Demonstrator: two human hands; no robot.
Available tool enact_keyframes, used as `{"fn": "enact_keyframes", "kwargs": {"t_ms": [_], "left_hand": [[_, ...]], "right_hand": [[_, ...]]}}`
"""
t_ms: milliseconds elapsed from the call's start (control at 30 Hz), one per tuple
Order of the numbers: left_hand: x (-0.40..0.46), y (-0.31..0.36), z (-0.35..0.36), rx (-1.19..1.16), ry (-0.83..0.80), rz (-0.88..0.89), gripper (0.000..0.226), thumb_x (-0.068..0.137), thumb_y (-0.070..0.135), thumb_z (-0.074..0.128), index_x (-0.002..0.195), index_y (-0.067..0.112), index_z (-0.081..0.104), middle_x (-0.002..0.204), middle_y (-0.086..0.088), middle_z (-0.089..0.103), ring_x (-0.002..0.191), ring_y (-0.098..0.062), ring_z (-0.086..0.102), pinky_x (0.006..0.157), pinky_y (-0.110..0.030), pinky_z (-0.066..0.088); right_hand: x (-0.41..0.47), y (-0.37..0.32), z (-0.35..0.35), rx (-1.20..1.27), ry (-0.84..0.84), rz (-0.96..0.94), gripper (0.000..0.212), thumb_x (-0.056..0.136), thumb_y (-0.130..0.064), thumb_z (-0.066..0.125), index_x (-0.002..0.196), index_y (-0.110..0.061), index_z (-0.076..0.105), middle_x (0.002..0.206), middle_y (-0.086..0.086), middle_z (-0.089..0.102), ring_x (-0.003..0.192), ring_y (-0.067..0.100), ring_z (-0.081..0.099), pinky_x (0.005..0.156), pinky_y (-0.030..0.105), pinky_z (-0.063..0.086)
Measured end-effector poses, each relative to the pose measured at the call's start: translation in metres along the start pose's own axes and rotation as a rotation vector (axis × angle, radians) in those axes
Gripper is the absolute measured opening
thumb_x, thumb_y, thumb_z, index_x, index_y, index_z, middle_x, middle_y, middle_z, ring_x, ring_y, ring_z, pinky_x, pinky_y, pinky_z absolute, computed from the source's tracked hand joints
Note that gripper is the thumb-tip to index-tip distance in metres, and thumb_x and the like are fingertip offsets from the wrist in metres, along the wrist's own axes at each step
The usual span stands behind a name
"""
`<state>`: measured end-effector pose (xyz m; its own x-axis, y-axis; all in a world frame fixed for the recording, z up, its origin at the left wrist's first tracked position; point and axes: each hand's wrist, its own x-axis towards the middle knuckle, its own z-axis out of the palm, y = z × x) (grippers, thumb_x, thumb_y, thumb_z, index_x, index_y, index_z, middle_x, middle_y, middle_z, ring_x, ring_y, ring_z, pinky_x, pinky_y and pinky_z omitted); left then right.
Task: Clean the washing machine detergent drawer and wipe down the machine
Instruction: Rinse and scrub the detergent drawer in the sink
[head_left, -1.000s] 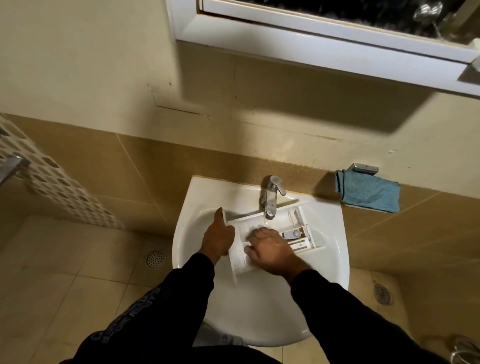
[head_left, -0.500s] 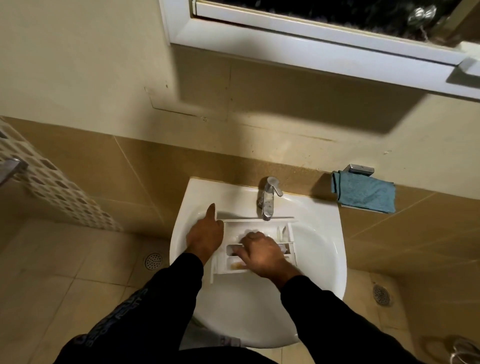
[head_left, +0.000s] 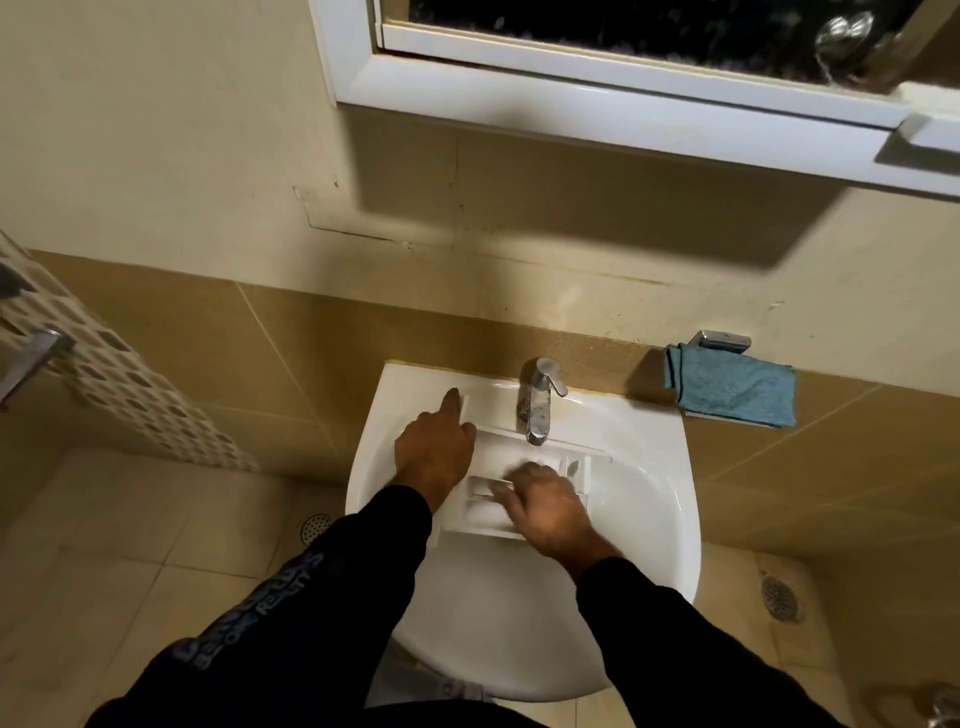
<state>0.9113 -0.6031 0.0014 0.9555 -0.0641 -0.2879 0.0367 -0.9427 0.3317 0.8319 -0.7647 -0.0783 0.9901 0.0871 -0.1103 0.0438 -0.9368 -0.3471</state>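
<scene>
The white detergent drawer (head_left: 574, 462) lies across the basin of the white sink (head_left: 649, 519), under the chrome tap (head_left: 540, 410). My left hand (head_left: 436, 452) grips the drawer's left front panel, with one finger stretched along its upper edge. My right hand (head_left: 545, 506) is inside the drawer's compartments with curled fingers rubbing the plastic; whether it holds anything is hidden. Both sleeves are black.
A blue cloth (head_left: 732, 389) lies on a small chrome shelf on the wall ledge, right of the sink. Floor drains (head_left: 314, 527) sit on the tiles left and right of the sink. A white window frame (head_left: 623, 98) juts out overhead.
The drawer has been turned from a slant to lie level across the basin. My right hand has shifted slightly within the compartments, and my left hand has moved up along the front panel.
</scene>
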Motion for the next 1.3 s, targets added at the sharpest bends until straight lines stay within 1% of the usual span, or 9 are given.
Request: {"fn": "enact_keyframes", "kwargs": {"t_ms": [167, 233, 333, 433, 567, 800, 1000, 1167, 1300], "left_hand": [[0.0, 0.001, 0.006, -0.008, 0.008, 0.009, 0.054, 0.101, 0.041, 0.034, 0.152, 0.028, 0.021, 0.122, -0.012, 0.063, 0.106, -0.029, 0.062, 0.088, -0.038, 0.049], [0.001, 0.003, 0.007, -0.007, 0.007, 0.012, 0.053, 0.101, 0.04, 0.034, 0.151, 0.027, 0.024, 0.119, -0.013, 0.064, 0.105, -0.031, 0.062, 0.085, -0.038, 0.048], [0.004, 0.005, 0.003, 0.009, 0.01, 0.035, 0.052, 0.101, 0.038, 0.035, 0.15, 0.025, 0.026, 0.119, -0.015, 0.063, 0.106, -0.032, 0.061, 0.085, -0.038, 0.046], [0.007, -0.001, 0.0, 0.013, 0.023, 0.034, 0.052, 0.101, 0.039, 0.034, 0.15, 0.025, 0.026, 0.117, -0.014, 0.064, 0.104, -0.032, 0.061, 0.082, -0.036, 0.045], [0.006, -0.012, -0.003, 0.0, 0.065, 0.019, 0.052, 0.1, 0.041, 0.033, 0.151, 0.029, 0.025, 0.116, -0.012, 0.064, 0.101, -0.03, 0.062, 0.08, -0.036, 0.046], [0.006, -0.022, -0.002, -0.016, 0.057, -0.004, 0.052, 0.1, 0.038, 0.032, 0.15, 0.026, 0.027, 0.112, -0.012, 0.067, 0.1, -0.031, 0.063, 0.083, -0.037, 0.048], [0.006, -0.037, -0.006, -0.065, 0.045, -0.066, 0.048, 0.101, 0.032, 0.032, 0.147, 0.016, 0.034, 0.121, -0.016, 0.065, 0.107, -0.034, 0.061, 0.089, -0.038, 0.046], [0.004, -0.042, -0.01, -0.157, -0.008, -0.116, 0.047, 0.099, 0.032, 0.035, 0.143, 0.016, 0.036, 0.12, -0.017, 0.063, 0.102, -0.036, 0.062, 0.088, -0.039, 0.052], [0.0, -0.051, -0.02, -0.345, -0.193, -0.254, 0.047, 0.096, 0.04, 0.044, 0.134, 0.013, 0.037, 0.106, -0.013, 0.058, 0.082, -0.031, 0.064, 0.062, -0.037, 0.059]], "right_hand": [[-0.009, 0.009, -0.005, -0.247, 0.011, 0.133, 0.084, 0.094, -0.067, 0.005, 0.097, -0.017, 0.072, 0.098, 0.003, 0.071, 0.101, 0.021, 0.063, 0.114, 0.048, 0.024], [-0.001, -0.01, -0.007, -0.101, -0.011, 0.15, 0.088, 0.093, -0.067, -0.003, 0.101, -0.018, 0.069, 0.1, 0.007, 0.069, 0.101, 0.025, 0.062, 0.107, 0.043, 0.034], [0.008, -0.034, -0.011, 0.21, -0.064, -0.019, 0.06, 0.099, -0.055, 0.022, 0.12, -0.017, 0.064, 0.125, 0.008, 0.063, 0.118, 0.024, 0.055, 0.104, 0.038, 0.041], [0.005, -0.026, -0.007, 0.189, -0.081, -0.1, 0.07, 0.097, -0.065, 0.019, 0.133, -0.017, 0.055, 0.134, 0.003, 0.059, 0.125, 0.021, 0.052, 0.106, 0.035, 0.038], [-0.021, 0.03, 0.005, -0.068, -0.017, -0.053, 0.078, 0.093, -0.07, 0.012, 0.132, -0.019, 0.056, 0.14, -0.002, 0.055, 0.14, 0.015, 0.039, 0.117, 0.039, 0.013], [-0.033, 0.029, 0.013, 0.095, 0.1, 0.193, 0.086, 0.091, -0.071, 0.013, 0.154, -0.013, 0.026, 0.162, -0.002, 0.014, 0.15, 0.012, 0.003, 0.121, 0.038, 0.014], [-0.021, 0.009, 0.001, 0.415, 0.162, 0.46, 0.065, 0.096, -0.048, 0.049, 0.149, -0.014, 0.035, 0.147, 0.006, 0.045, 0.134, 0.026, 0.045, 0.105, 0.03, 0.036], [-0.007, 0.02, -0.017, 0.685, 0.141, 0.597, 0.023, 0.091, -0.043, 0.061, 0.096, -0.02, 0.064, 0.082, -0.003, 0.068, 0.087, 0.026, 0.063, 0.075, 0.028, 0.043], [0.007, 0.032, -0.026, 0.617, 0.09, 0.575, 0.017, 0.091, -0.029, 0.058, 0.094, -0.016, 0.069, 0.087, 0.002, 0.071, 0.087, 0.024, 0.064, 0.083, 0.032, 0.047]]}}
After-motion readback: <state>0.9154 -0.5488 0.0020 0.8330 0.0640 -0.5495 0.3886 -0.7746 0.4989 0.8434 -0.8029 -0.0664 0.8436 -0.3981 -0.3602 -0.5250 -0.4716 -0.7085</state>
